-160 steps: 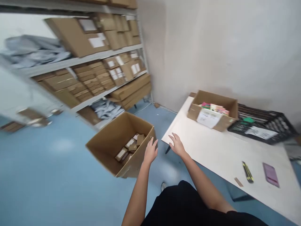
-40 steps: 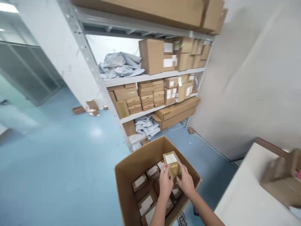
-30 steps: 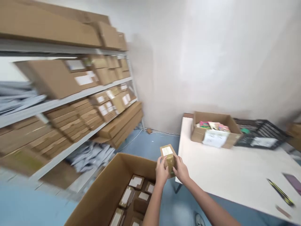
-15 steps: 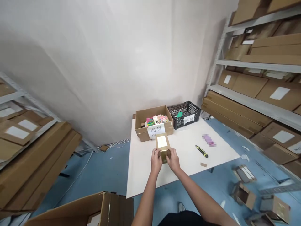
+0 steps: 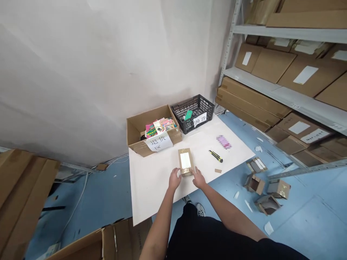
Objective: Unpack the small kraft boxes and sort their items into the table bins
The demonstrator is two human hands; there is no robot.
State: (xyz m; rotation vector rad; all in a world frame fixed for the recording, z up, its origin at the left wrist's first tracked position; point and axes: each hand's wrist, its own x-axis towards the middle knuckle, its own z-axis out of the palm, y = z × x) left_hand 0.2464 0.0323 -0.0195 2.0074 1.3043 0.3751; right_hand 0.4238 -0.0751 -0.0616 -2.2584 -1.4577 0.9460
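Note:
A small cardboard box with a white label lies on the white table, label side up. My left hand is beside its near left corner, thumb and fingers apart and not wrapped around it. On the other side, my right hand has its fingers spread, the fingertips at the box's near right corner. Whether the fingertips press on the cardboard is hard to see. To the right of the box lies a black and yellow utility knife, with a small brown cardboard scrap nearer me.
At the table's back stand an open carton of colourful packets and a black plastic crate with a green item. A blurred purple item lies to the right. Shelves hold cartons; opened boxes lie on the floor.
The box, earlier tilted up between both hands, now lies flat on the table. My hands have loosened and sit at its near corners. The view has turned right and down.

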